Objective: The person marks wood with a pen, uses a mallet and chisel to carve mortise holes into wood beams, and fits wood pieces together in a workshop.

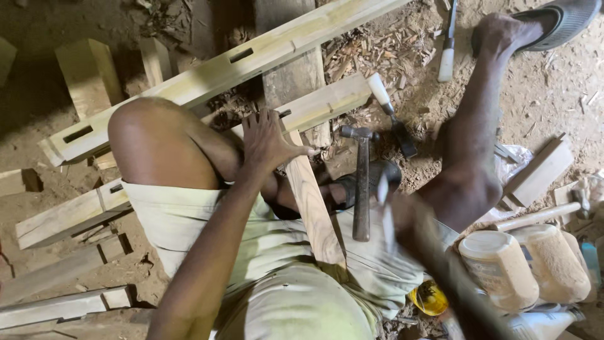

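A: Head view. Where is the left hand (269,140)?

B: Spread open, palm down, fingers splayed, pressing on the upper end of a narrow wooden board (313,208) that runs down across the lap.

A: The right hand (408,217)?

B: Blurred. I cannot tell whether it grips anything; a pale streak shows just beside it.

A: Tools nearby?

B: A hammer (361,182) lies just right of the board, head uppermost. A chisel (391,114) with a pale handle rests beyond it on wood shavings (377,53). A long mortised beam (220,72) crosses above the knee.
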